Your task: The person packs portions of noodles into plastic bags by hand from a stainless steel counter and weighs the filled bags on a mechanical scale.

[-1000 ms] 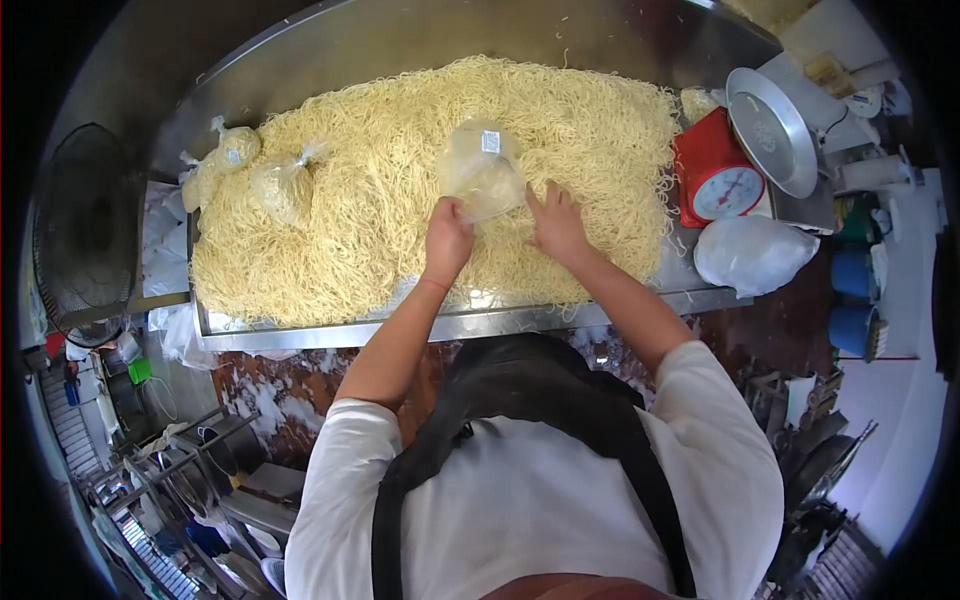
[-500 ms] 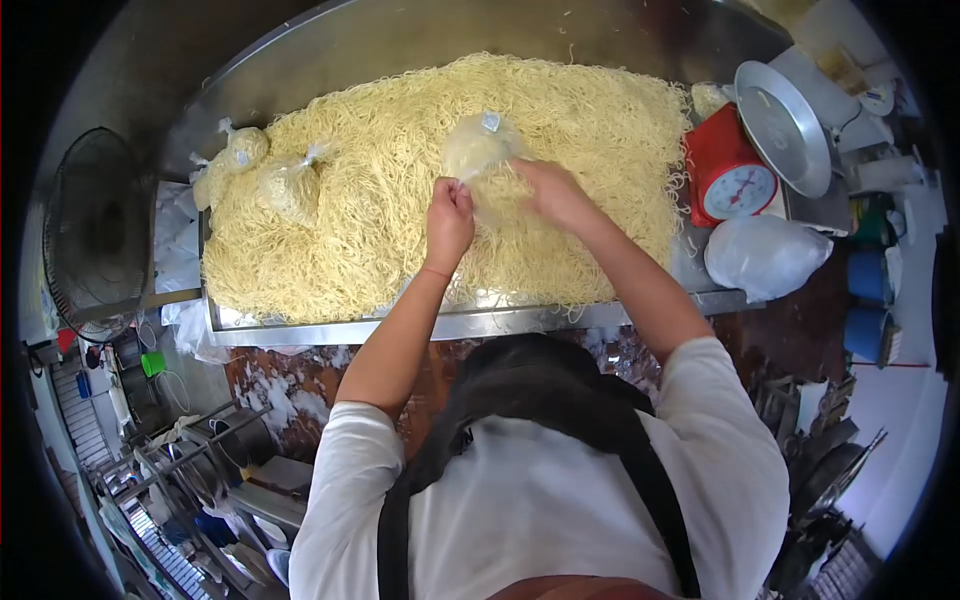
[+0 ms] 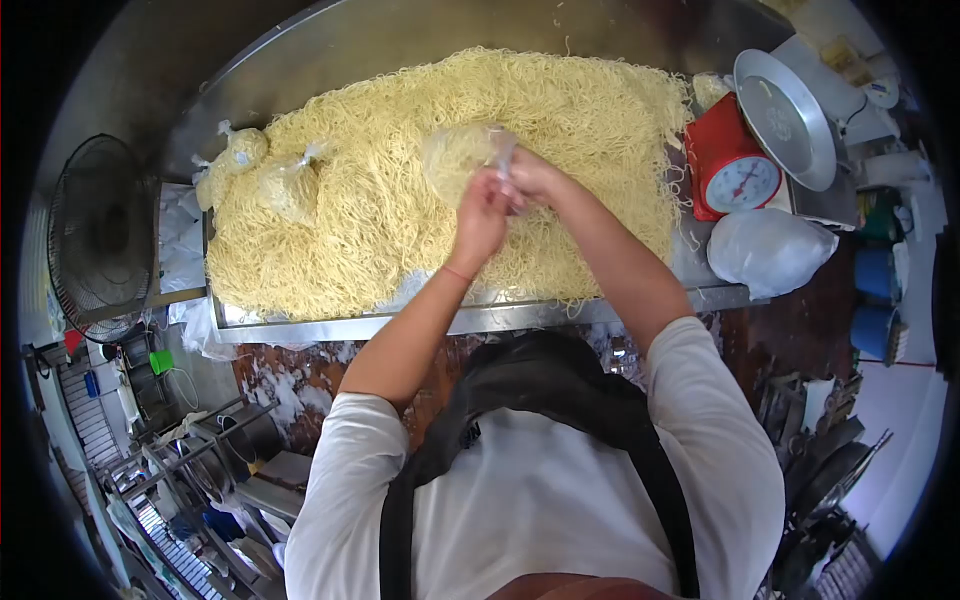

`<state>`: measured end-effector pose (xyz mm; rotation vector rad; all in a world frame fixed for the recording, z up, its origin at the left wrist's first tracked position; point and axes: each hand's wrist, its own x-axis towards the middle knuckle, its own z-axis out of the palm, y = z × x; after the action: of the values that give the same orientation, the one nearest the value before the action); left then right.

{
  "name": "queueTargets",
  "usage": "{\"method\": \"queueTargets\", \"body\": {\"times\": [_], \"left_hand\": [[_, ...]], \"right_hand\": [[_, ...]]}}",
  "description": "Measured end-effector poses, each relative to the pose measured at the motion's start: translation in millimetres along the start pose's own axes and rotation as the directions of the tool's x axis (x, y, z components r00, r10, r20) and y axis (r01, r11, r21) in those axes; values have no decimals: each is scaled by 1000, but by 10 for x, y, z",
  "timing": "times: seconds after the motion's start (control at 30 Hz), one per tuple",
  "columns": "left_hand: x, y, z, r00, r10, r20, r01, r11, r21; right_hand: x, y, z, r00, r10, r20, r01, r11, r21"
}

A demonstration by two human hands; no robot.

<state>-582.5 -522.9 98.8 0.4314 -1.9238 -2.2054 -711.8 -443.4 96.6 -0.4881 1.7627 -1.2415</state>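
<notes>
A wide heap of pale yellow noodles (image 3: 400,220) fills the metal tray (image 3: 380,331) in front of me. Above its middle, a clear plastic bag (image 3: 458,158) with noodles inside is held by both hands. My left hand (image 3: 484,205) grips the gathered neck of the bag from below, its fingers closed and slightly blurred. My right hand (image 3: 530,175) is closed on the same neck from the right, close against the left one. The exact finger positions are partly hidden by the overlap. Two knotted bags of noodles, one farther back (image 3: 246,148) and one nearer (image 3: 290,190), rest on the heap's left part.
A red dial scale (image 3: 725,160) with a round metal pan (image 3: 785,120) stands at the right end. In front of it sits a white plastic bundle (image 3: 770,252). A fan (image 3: 100,235) stands on the left, and metal racks (image 3: 200,460) are at lower left.
Both hands have come together at the bag's neck; they were apart before. The bag has tipped left and its neck now points right. The scale has not moved.
</notes>
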Motion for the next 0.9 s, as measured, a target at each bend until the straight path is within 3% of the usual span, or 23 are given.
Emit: {"method": "queueTargets", "body": {"times": [0.03,0.07,0.1,0.2,0.27,0.3,0.33,0.37,0.4,0.47,0.57,0.63,0.67,0.7,0.77,0.8,0.87,0.9], "left_hand": [[13,-3,-103,998,-47,-32,45,997,-60],[60,-6,-214,994,-86,-63,78,990,-121],[103,-30,-315,987,-126,-95,107,977,-186],[180,-119,-373,964,-207,-167,190,975,-113],[163,-194,-255,953,-259,-154,243,963,-118],[135,-86,-121,978,-196,-71,196,981,1],[58,26,11,989,-148,19,145,982,119],[-41,136,113,986,-120,117,91,969,229],[-55,195,173,983,-93,158,65,983,173],[-85,295,255,970,-34,242,20,998,60],[143,477,-2,986,-94,137,116,979,-168],[279,279,-427,995,-88,55,87,996,24],[329,207,-585,997,-75,9,74,990,122],[367,208,-637,993,82,82,-107,918,382],[418,173,-626,894,296,337,-446,513,733],[473,94,-469,911,161,380,-411,443,797],[697,-284,-281,854,46,519,-519,151,841],[724,-337,-242,826,-38,562,-562,6,827]], "right_hand": [[-24,113,-23,987,-149,-60,141,983,-115],[-95,435,-161,839,-540,-67,455,764,-458],[-141,662,-241,564,-822,77,601,344,-721],[-293,887,-187,861,-506,-40,114,271,-956],[-40,1034,-120,908,-413,-67,162,494,-854],[41,834,-45,927,-369,-66,181,595,-783],[116,624,-40,964,-242,109,242,629,-739],[148,448,60,952,-301,58,294,843,-451],[225,284,99,939,-343,-16,339,934,-114],[175,146,101,934,-345,-89,356,898,258],[-188,203,88,951,-306,-50,305,894,329],[-343,290,-46,959,-282,-24,271,888,371],[-343,507,-174,892,-449,-43,446,862,242],[-322,680,-223,940,-335,-69,338,941,32],[-378,940,-277,973,-110,-205,28,931,-364],[-406,874,-201,976,-49,-212,-27,939,-342],[-322,712,20,975,64,-213,-127,946,-299],[-316,798,32,990,-24,-141,-10,971,-241]]}}
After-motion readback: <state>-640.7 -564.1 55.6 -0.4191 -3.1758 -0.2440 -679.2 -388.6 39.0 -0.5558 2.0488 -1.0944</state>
